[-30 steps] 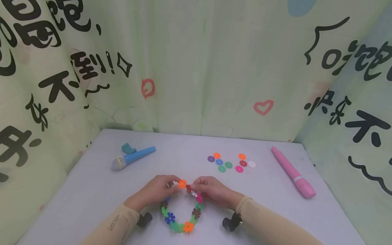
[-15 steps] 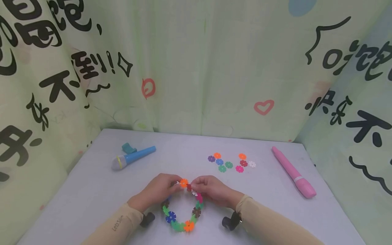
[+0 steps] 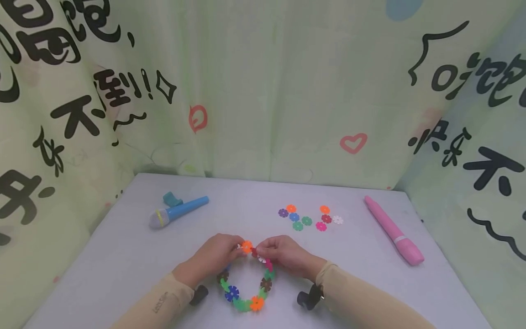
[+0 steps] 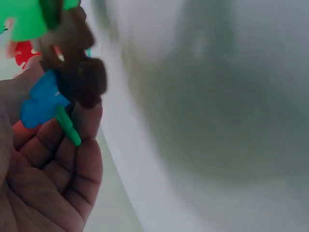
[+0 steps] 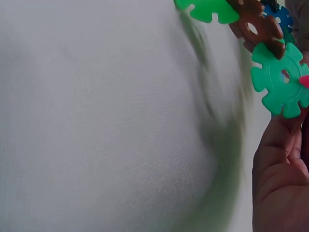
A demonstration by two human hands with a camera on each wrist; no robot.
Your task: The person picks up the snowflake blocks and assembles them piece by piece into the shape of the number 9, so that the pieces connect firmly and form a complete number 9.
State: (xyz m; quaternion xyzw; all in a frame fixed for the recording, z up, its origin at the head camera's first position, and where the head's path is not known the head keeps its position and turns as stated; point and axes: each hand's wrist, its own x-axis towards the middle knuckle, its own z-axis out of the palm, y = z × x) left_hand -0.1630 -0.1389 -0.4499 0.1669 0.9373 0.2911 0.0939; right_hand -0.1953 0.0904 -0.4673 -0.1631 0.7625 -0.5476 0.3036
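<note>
Interlocking plastic flower discs form a multicoloured ring [image 3: 256, 303], held above the front middle of the table. My left hand [image 3: 211, 257] pinches the ring's upper left, beside an orange disc [image 3: 246, 246]. At the upper right my right hand [image 3: 287, 256] pinches it near a dark red disc [image 3: 254, 252]. In the left wrist view a blue disc [image 4: 43, 101] and a thin green disc [image 4: 67, 125] lie against the left fingers. The right wrist view shows a green disc [image 5: 277, 79] and a brown disc [image 5: 256, 29] above the right hand's fingers.
Several loose flower discs [image 3: 306, 221] lie on the white table [image 3: 246, 196] beyond the right hand. A blue toy microphone [image 3: 181, 211] and a small teal piece [image 3: 172, 199] are at the back left. To the right lies a pink wand-like object [image 3: 394, 231]. Printed curtains [image 3: 271, 91] surround the table.
The left hand has shifted slightly right, toward the right hand. The ring's lower part has swung a little to the right. Both hands keep their pinch on it.
</note>
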